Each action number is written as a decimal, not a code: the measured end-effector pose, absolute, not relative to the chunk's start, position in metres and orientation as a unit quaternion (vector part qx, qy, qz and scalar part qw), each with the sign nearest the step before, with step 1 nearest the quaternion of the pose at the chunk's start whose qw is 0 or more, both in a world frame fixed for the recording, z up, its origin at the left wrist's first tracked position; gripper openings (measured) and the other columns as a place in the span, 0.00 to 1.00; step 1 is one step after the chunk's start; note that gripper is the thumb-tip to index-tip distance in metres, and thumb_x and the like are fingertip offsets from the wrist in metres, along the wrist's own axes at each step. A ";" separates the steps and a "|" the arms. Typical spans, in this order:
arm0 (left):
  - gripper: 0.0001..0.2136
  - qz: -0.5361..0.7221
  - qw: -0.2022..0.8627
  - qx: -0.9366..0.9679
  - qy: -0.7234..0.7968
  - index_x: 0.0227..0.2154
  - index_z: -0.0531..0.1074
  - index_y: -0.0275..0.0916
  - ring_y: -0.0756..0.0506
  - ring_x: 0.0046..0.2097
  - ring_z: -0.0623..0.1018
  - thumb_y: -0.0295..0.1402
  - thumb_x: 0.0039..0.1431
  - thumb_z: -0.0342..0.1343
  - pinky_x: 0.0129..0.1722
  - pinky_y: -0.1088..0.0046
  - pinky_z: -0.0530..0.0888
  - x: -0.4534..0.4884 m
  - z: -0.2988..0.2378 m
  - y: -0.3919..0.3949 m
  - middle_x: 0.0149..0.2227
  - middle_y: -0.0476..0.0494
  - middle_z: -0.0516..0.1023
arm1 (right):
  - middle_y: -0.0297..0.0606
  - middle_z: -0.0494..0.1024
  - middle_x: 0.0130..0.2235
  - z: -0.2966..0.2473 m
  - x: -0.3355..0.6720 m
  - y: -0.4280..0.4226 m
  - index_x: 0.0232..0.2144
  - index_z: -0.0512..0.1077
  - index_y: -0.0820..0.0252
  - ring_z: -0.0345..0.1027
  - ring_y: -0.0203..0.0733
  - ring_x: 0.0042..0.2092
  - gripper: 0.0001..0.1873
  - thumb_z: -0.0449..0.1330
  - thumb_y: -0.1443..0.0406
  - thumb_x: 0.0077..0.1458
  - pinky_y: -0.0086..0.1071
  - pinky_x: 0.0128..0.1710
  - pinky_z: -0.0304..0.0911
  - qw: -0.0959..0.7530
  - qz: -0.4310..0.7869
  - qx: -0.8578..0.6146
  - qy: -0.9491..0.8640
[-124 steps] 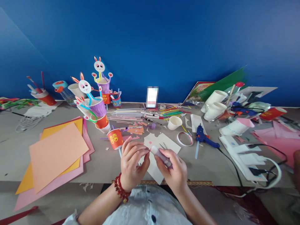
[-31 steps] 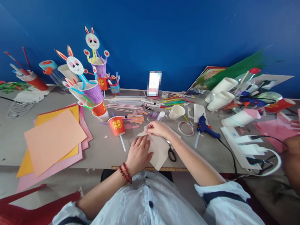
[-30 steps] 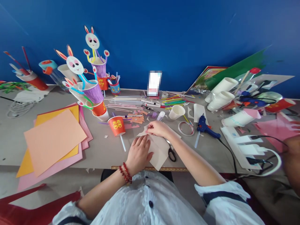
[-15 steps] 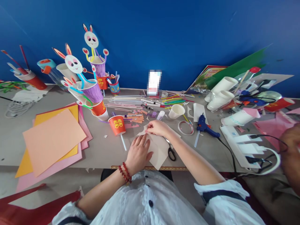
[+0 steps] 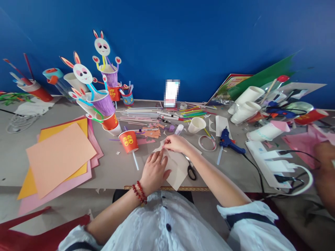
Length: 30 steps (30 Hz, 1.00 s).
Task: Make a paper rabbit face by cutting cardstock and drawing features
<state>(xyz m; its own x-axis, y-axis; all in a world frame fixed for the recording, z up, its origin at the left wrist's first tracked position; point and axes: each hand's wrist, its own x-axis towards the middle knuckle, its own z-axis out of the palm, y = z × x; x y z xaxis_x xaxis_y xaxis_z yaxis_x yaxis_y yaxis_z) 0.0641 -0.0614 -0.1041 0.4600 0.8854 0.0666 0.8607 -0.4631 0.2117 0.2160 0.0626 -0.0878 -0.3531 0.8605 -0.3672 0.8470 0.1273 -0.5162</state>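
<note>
In front of me lies a sheet of off-white paper (image 5: 176, 170) with a curved cut along its upper edge. My left hand (image 5: 154, 169) rests on its left part, palm down with fingers stretched out. My right hand (image 5: 174, 143) is closed in a pinch just beyond my left fingertips, at the paper's upper edge; what lies between its fingertips is too small to make out. Black-handled scissors (image 5: 192, 171) lie on the paper's right side, partly under my right forearm. A red paper cup (image 5: 128, 142) with gold characters and a white straw stands tilted left of my hands.
Rabbit figures on stacked cups (image 5: 101, 104) stand at the back left, behind coloured paper sheets (image 5: 61, 157). On the right are a tape roll (image 5: 207, 143), a blue glue gun (image 5: 230, 143) and a power strip (image 5: 267, 167). Another person's arm (image 5: 326, 167) shows at the right edge.
The red cup has shifted slightly left and tilted a little more. Both my hands stay nearly in place on the paper. The other person's arm at the right edge has moved slightly.
</note>
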 end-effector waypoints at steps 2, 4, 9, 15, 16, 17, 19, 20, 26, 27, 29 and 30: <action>0.19 0.086 0.074 0.852 0.511 0.52 0.69 0.34 0.33 0.61 0.66 0.40 0.62 0.57 0.59 0.53 0.66 0.064 -0.104 -0.061 0.66 0.30 0.62 | 0.31 0.77 0.21 -0.087 0.216 0.062 0.25 0.75 0.58 0.68 0.35 0.25 0.08 0.62 0.60 0.50 0.26 0.24 0.51 0.009 0.335 -0.568 -0.752; 0.19 0.090 0.075 0.853 0.509 0.51 0.68 0.34 0.33 0.61 0.66 0.39 0.62 0.57 0.59 0.53 0.65 0.064 -0.105 -0.061 0.65 0.30 0.62 | 0.31 0.76 0.21 -0.086 0.215 0.062 0.24 0.75 0.58 0.68 0.35 0.25 0.08 0.62 0.60 0.51 0.26 0.24 0.51 0.008 0.335 -0.568 -0.752; 0.19 0.093 0.076 0.853 0.508 0.51 0.68 0.34 0.33 0.61 0.65 0.40 0.62 0.57 0.59 0.53 0.65 0.064 -0.107 -0.060 0.65 0.30 0.62 | 0.31 0.76 0.20 -0.084 0.215 0.062 0.25 0.75 0.58 0.68 0.35 0.25 0.08 0.62 0.61 0.51 0.26 0.25 0.51 0.007 0.333 -0.568 -0.752; 0.18 0.097 0.071 0.853 0.508 0.51 0.68 0.35 0.33 0.61 0.66 0.39 0.62 0.57 0.58 0.53 0.66 0.065 -0.107 -0.060 0.65 0.30 0.63 | 0.31 0.76 0.20 -0.083 0.215 0.061 0.25 0.76 0.58 0.68 0.36 0.25 0.08 0.62 0.61 0.51 0.27 0.25 0.52 0.006 0.336 -0.570 -0.750; 0.18 0.097 0.069 0.853 0.509 0.51 0.68 0.35 0.33 0.61 0.66 0.39 0.62 0.57 0.58 0.53 0.66 0.065 -0.107 -0.060 0.65 0.29 0.63 | 0.31 0.76 0.20 -0.083 0.215 0.061 0.25 0.76 0.58 0.68 0.36 0.25 0.08 0.62 0.61 0.51 0.26 0.25 0.52 0.007 0.336 -0.570 -0.750; 0.18 0.097 0.067 0.853 0.509 0.50 0.68 0.34 0.33 0.61 0.66 0.39 0.61 0.57 0.58 0.53 0.66 0.066 -0.107 -0.060 0.65 0.29 0.63 | 0.31 0.76 0.20 -0.083 0.216 0.060 0.25 0.76 0.58 0.69 0.36 0.25 0.08 0.62 0.61 0.51 0.26 0.25 0.52 0.008 0.337 -0.570 -0.750; 0.18 0.096 0.063 0.853 0.510 0.50 0.68 0.34 0.33 0.61 0.66 0.39 0.61 0.58 0.58 0.53 0.66 0.066 -0.108 -0.060 0.65 0.29 0.63 | 0.31 0.76 0.20 -0.084 0.216 0.060 0.25 0.76 0.59 0.69 0.35 0.25 0.08 0.63 0.61 0.51 0.26 0.25 0.52 0.010 0.339 -0.569 -0.750; 0.18 0.095 0.062 0.853 0.510 0.50 0.68 0.34 0.33 0.61 0.66 0.39 0.61 0.58 0.58 0.53 0.65 0.066 -0.108 -0.060 0.65 0.29 0.62 | 0.30 0.76 0.20 -0.084 0.216 0.061 0.25 0.76 0.59 0.69 0.35 0.25 0.08 0.63 0.61 0.51 0.26 0.24 0.52 0.011 0.340 -0.568 -0.750; 0.19 0.091 0.064 0.854 0.508 0.50 0.68 0.35 0.33 0.61 0.66 0.39 0.60 0.59 0.58 0.53 0.66 0.066 -0.107 -0.059 0.65 0.28 0.62 | 0.30 0.77 0.21 -0.091 0.219 0.061 0.26 0.75 0.59 0.69 0.34 0.24 0.05 0.62 0.64 0.51 0.25 0.25 0.54 0.034 0.352 -0.554 -0.754; 0.19 0.090 0.063 0.855 0.507 0.50 0.68 0.35 0.33 0.61 0.66 0.39 0.60 0.59 0.58 0.53 0.66 0.066 -0.107 -0.059 0.65 0.28 0.62 | 0.30 0.77 0.21 -0.092 0.220 0.061 0.26 0.75 0.59 0.69 0.34 0.24 0.05 0.61 0.65 0.52 0.25 0.25 0.54 0.041 0.352 -0.551 -0.755; 0.19 0.086 0.057 0.856 0.507 0.50 0.68 0.34 0.33 0.61 0.66 0.39 0.60 0.58 0.57 0.53 0.66 0.066 -0.106 -0.059 0.65 0.27 0.62 | 0.29 0.78 0.23 -0.092 0.222 0.059 0.27 0.74 0.59 0.68 0.33 0.23 0.05 0.59 0.67 0.53 0.24 0.25 0.55 0.058 0.348 -0.551 -0.756; 0.19 0.083 0.054 0.856 0.507 0.50 0.68 0.33 0.33 0.61 0.66 0.39 0.60 0.58 0.57 0.54 0.66 0.066 -0.106 -0.060 0.65 0.27 0.62 | 0.29 0.79 0.24 -0.092 0.224 0.057 0.28 0.74 0.59 0.68 0.32 0.23 0.05 0.58 0.68 0.54 0.24 0.25 0.55 0.070 0.342 -0.553 -0.757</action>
<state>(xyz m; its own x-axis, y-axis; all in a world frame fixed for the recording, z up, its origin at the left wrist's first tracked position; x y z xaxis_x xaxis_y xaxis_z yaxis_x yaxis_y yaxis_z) 0.0657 -0.0596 -0.1060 0.4729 0.8767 0.0885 0.8588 -0.4810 0.1765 0.2237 0.0569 -0.0916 -0.3797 0.8840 -0.2726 0.7889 0.1555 -0.5946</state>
